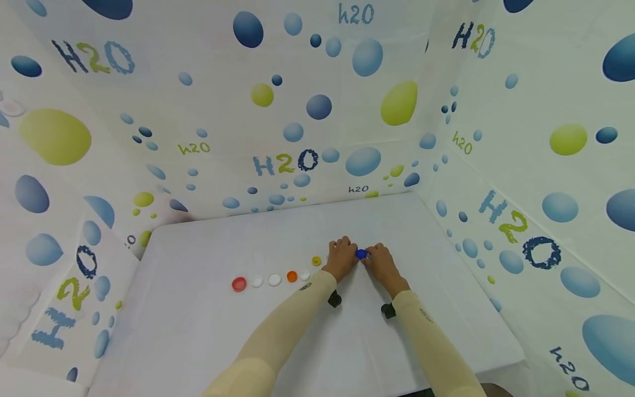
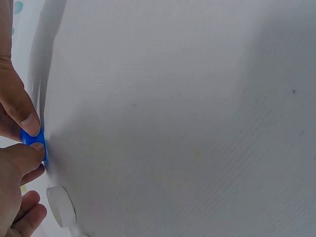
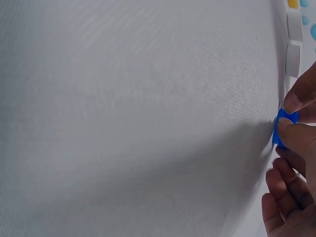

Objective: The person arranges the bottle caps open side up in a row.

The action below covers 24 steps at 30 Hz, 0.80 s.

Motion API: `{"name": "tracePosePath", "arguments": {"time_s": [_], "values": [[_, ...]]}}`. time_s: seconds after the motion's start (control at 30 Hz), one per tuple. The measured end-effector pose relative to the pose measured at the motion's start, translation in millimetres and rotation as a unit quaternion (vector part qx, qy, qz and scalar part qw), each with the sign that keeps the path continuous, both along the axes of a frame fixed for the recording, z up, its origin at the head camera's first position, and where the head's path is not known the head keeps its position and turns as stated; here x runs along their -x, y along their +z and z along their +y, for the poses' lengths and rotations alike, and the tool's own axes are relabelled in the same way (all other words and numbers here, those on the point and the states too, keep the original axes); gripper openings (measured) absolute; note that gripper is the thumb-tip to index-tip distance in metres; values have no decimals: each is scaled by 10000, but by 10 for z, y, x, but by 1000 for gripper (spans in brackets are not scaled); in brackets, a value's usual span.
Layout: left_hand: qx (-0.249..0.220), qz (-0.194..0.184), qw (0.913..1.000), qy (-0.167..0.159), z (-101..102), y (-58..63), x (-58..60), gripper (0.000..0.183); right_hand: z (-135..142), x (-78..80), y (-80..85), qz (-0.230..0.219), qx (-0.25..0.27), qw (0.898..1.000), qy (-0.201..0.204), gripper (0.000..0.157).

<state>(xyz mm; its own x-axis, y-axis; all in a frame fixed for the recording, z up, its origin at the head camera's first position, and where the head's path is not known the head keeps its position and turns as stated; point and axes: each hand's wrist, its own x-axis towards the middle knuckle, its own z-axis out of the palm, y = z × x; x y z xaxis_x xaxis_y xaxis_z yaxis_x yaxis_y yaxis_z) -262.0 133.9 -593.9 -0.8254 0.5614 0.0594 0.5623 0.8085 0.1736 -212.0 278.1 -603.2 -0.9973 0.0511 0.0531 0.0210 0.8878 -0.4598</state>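
A small blue bottle cap (image 1: 361, 254) is between the two hands, toward the back right of the table. From its left side, the left hand (image 1: 341, 259) pinches the cap, its thumb lying on the blue side in the left wrist view. The right hand (image 1: 384, 268) pinches the opposite side, with its thumb on the cap (image 3: 278, 134) in the right wrist view. That view shows the right hand's other fingers loosely curled below. Near the left hand's lower fingers stands a white cap (image 2: 61, 206).
Left of the hands, a row of caps lies on the white-covered table (image 1: 198, 331): a red lid (image 1: 239, 284), white caps, an orange cap (image 1: 291, 276) and a yellow cap (image 1: 316, 261). A patterned curtain (image 1: 218, 110) rises behind and at both sides.
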Motion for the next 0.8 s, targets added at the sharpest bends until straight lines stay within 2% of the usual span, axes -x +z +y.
{"name": "tracePosePath", "arguments": {"time_s": [0.33, 0.57, 0.8], "values": [[35, -106, 9999, -9, -40, 51, -16, 28, 2, 12, -5, -87, -55, 9999, 23, 35], [-44, -34, 10000, 11, -53, 54, -17, 29, -16, 4, 24, -116, -139, 9998, -32, 37], [-242, -109, 9996, -73, -64, 90, -34, 31, -15, -12, 51, -223, 107, 9996, -101, 39]]}}
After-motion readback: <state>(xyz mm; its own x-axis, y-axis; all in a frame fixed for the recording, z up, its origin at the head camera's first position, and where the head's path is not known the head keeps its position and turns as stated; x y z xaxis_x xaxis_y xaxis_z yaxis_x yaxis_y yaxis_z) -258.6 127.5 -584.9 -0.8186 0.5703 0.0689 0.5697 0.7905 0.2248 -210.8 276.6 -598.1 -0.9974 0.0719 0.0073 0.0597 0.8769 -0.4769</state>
